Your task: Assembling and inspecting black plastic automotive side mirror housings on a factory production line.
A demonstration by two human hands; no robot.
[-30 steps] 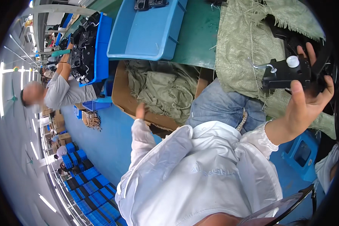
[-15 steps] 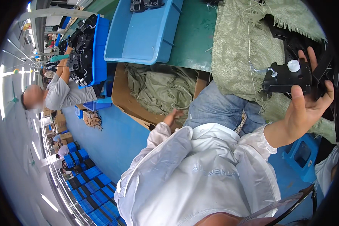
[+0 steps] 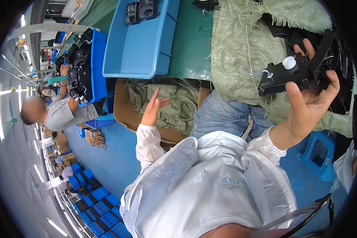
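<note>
In my right hand [image 3: 308,109] is a black plastic mechanism [image 3: 282,79] with a round white knob and a bent metal rod sticking out of its left end. The thumb lies along its near side, and fingers show behind it. It is over the mouth of a pale green woven sack [image 3: 248,51], beside other black plastic parts [image 3: 335,59] inside. My left hand [image 3: 151,111] is raised with its fingers stretched out, holding nothing, above a cardboard box [image 3: 125,107] that contains crumpled woven sacking [image 3: 178,105].
A light blue tub [image 3: 137,47] with black parts at its far end stands on the green table [image 3: 190,43]. Far left, a person in grey [image 3: 69,113] works at a blue crate [image 3: 99,63] heaped with black mechanisms. A blue stool [image 3: 319,156] stands at right.
My left hand has risen from beside the cardboard box to above it, with its fingers now plainly extended. The right hand has shifted slightly left with the black mechanism, which has tilted.
</note>
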